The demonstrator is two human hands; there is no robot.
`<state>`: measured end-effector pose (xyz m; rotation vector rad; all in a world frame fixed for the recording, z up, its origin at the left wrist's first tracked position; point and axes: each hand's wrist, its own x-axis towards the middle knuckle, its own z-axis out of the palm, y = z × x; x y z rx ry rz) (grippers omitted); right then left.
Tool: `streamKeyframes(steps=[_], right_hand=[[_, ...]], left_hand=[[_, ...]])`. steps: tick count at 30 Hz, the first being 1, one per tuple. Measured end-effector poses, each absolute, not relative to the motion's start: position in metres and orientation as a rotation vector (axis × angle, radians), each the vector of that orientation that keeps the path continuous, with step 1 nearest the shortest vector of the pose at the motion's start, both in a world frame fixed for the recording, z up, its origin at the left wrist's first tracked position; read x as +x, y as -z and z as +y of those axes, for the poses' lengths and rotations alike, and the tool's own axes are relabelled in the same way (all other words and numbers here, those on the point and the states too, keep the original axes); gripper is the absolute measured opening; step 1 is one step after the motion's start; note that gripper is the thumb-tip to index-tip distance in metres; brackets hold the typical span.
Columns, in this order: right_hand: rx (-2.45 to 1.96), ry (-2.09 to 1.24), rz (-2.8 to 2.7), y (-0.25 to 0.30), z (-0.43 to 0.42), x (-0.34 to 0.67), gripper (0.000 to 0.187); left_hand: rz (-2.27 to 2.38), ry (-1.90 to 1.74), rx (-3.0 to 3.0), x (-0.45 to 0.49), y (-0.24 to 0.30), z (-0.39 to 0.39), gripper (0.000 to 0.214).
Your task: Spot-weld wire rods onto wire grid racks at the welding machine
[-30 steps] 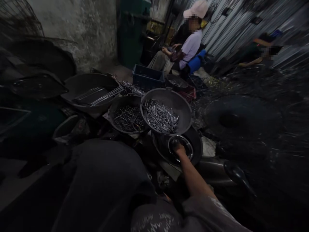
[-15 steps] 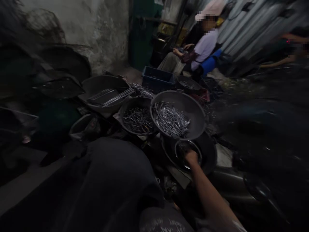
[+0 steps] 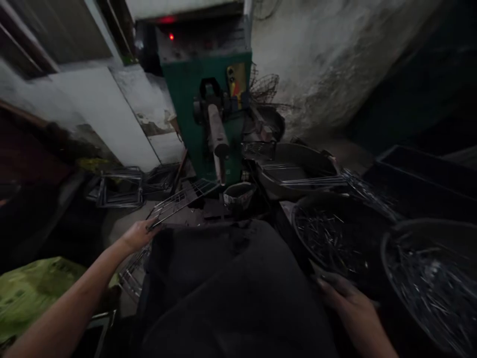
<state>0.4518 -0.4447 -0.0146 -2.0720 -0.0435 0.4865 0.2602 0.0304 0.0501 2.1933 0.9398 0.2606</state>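
My left hand (image 3: 139, 234) is closed on the near end of a wire rack (image 3: 182, 203), a frame of thin metal rods. The rack slants up to the right, its far end beside the lower tip of a thick metal arm (image 3: 218, 132) on a green machine (image 3: 186, 94). My right hand (image 3: 350, 301) is low on the right, next to a dark pan of short metal rods (image 3: 324, 238). Its fingers are dim and smeared, so I cannot make out whether they hold anything. A dark cloth (image 3: 238, 288) covers my lap between the hands.
A second pan of metal pieces (image 3: 436, 278) stands far right. Behind is a wide basin (image 3: 290, 189) with long rods across it. A small tub (image 3: 239, 195) sits below the machine. Several wire frames (image 3: 121, 186) are stacked left, above a yellow-green sack (image 3: 37, 288).
My view has swung left from the pans to the green machine. My right hand has left the small bowl it was reaching into. My left hand and the wire rack are now in view.
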Motion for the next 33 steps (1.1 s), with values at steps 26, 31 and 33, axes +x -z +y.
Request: streamKeyframes(steps=[26,31,33], right_hand=[[-1.297,-0.589,-0.412,-0.015,-0.175,0.435,0.032],[-1.181,-0.459,-0.314,-0.019,-0.171,0.444,0.035],[-1.156,-0.410,-0.313,-0.016,-0.170,0.449,0.036]], left_hand=[[0.365,0.378,2.442,0.266,-0.093,0.021,0.043],[0.391,0.386,2.435,0.289,-0.094,0.015,0.051],[0.398,0.386,2.407,0.294,-0.090,0.016,0.051]])
